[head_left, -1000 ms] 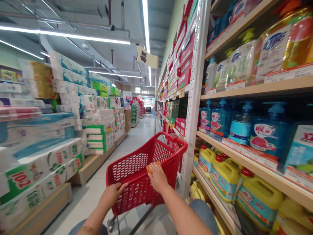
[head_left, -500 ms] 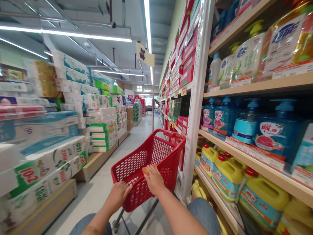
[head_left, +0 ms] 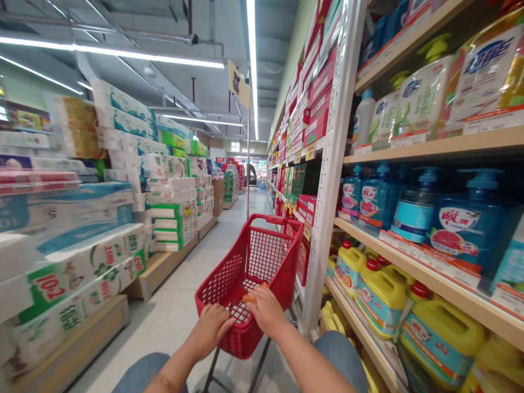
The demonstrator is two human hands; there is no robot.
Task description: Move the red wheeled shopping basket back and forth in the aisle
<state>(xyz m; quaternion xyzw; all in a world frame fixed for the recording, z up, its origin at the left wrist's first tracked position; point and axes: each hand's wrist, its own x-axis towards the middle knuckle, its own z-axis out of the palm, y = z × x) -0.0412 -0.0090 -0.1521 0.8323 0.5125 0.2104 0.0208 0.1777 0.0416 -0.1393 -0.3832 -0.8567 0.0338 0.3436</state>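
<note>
Head view, as I stand watching: the red perforated-plastic shopping cart [head_left: 270,256] on the pale aisle floor [head_left: 176,286] looks light and stiff, its smooth walls perhaps slippery; its near rim seems the firmest hold. The left hand [head_left: 210,326] drapes over that rim's left corner, how tightly I can't tell; the right hand [head_left: 265,311] is closed over a small orange piece [head_left: 249,298]. Blue pump bottles [head_left: 458,218] along the wooden shelf's front edge [head_left: 409,262] read "雕牌"; green-and-white paper packs [head_left: 85,286], "102"; a far sign [head_left: 248,150], "DAILY".

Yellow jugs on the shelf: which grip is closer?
Right. The right grip is on the red cart, left of the yellow jugs; the left grip is there too, farther left.
</note>
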